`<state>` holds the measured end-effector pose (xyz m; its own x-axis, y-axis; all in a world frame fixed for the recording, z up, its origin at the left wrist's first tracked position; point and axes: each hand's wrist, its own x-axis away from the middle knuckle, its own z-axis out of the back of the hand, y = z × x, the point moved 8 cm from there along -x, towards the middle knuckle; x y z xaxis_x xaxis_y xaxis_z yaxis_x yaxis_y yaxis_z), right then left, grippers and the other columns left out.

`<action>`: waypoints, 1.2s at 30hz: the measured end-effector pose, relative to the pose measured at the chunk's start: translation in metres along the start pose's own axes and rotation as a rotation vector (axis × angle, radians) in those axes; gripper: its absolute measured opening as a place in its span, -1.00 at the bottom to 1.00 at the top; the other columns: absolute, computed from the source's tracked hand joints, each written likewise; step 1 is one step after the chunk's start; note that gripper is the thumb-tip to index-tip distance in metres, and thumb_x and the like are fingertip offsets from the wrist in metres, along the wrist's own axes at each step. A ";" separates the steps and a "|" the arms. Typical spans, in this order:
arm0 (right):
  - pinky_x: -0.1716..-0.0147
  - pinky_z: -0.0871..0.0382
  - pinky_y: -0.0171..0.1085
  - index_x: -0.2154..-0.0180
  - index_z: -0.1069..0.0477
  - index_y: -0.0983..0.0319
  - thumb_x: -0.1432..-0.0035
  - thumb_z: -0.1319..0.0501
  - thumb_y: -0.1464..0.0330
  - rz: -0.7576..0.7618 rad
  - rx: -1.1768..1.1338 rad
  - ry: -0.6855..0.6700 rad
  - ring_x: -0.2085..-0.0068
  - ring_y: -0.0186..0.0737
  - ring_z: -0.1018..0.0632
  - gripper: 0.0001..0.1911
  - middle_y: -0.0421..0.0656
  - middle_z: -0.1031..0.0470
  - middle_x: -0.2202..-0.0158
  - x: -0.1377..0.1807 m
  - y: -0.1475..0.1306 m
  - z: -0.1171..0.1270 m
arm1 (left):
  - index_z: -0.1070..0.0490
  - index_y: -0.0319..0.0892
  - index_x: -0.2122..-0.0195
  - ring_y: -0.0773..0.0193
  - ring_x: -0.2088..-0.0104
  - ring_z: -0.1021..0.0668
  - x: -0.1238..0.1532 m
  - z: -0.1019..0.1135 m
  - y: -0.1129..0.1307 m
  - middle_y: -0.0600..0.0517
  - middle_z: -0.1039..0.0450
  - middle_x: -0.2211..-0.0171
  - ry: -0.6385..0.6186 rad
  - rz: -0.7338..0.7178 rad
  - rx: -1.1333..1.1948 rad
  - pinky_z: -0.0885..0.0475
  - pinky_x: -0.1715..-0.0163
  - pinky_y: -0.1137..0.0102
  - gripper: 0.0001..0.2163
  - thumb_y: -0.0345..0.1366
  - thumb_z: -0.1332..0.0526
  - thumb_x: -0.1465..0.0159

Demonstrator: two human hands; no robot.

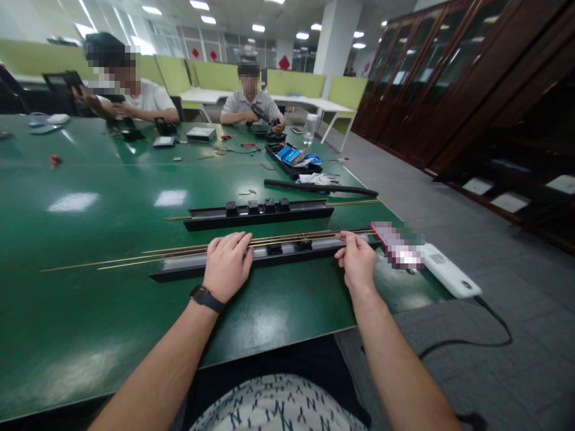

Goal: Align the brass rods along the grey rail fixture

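A long black rail [287, 252] lies across the green table [112, 323] in front of me, with thin brass rods [148, 256] along its far edge. My left hand [227, 264] lies flat on the rail's middle, fingers together and stretched over the rods. My right hand [357, 258] rests on the rail's right end, fingers curled and pinching at the rods there. A black watch [205, 297] is on my left wrist.
A second black rail [258, 214] with several black blocks lies further back, a black strip [321, 188] beyond it. A white device [449, 275] with a cable hangs off the right edge. A black tray [291, 158], gloves and two seated people are at the far side.
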<state>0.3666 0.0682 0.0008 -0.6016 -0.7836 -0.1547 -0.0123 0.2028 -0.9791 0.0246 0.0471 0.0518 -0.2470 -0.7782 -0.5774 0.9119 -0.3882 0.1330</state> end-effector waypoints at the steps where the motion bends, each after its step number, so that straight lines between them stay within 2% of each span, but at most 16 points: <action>1: 0.83 -0.10 -0.44 0.18 -0.62 0.30 -0.20 -0.35 0.03 0.001 -0.003 0.005 0.69 -0.47 -0.41 -0.56 -0.02 -0.71 0.20 0.000 0.000 0.001 | -0.52 -0.17 -0.18 -0.04 -0.17 -0.60 0.000 0.000 0.000 -0.14 -0.62 -0.15 0.002 -0.001 0.000 -0.32 -0.17 0.02 -0.68 -0.25 -0.11 -0.51; 25: 0.82 -0.10 -0.44 0.19 -0.61 0.29 -0.18 -0.36 0.05 0.007 -0.014 -0.037 0.67 -0.45 -0.43 -0.58 -0.02 -0.70 0.22 0.003 -0.003 -0.003 | -0.53 -0.12 -0.17 -0.04 -0.17 -0.60 0.000 0.000 -0.001 -0.13 -0.61 -0.16 -0.002 0.023 0.038 -0.33 -0.18 -0.01 -0.68 -0.25 -0.12 -0.49; 36: 0.80 -0.09 -0.44 0.14 -0.65 0.26 -0.22 -0.38 -0.01 -0.012 -0.001 -0.312 0.66 -0.45 -0.45 -0.54 0.04 -0.72 0.10 0.017 -0.004 -0.027 | -0.53 -0.11 -0.18 -0.05 -0.17 -0.60 0.000 0.000 -0.001 -0.13 -0.61 -0.17 -0.001 0.022 0.025 -0.32 -0.18 -0.01 -0.68 -0.24 -0.10 -0.50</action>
<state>0.3351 0.0700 0.0058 -0.3272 -0.9284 -0.1763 -0.0188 0.1929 -0.9810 0.0240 0.0475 0.0519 -0.2276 -0.7871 -0.5733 0.9084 -0.3836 0.1661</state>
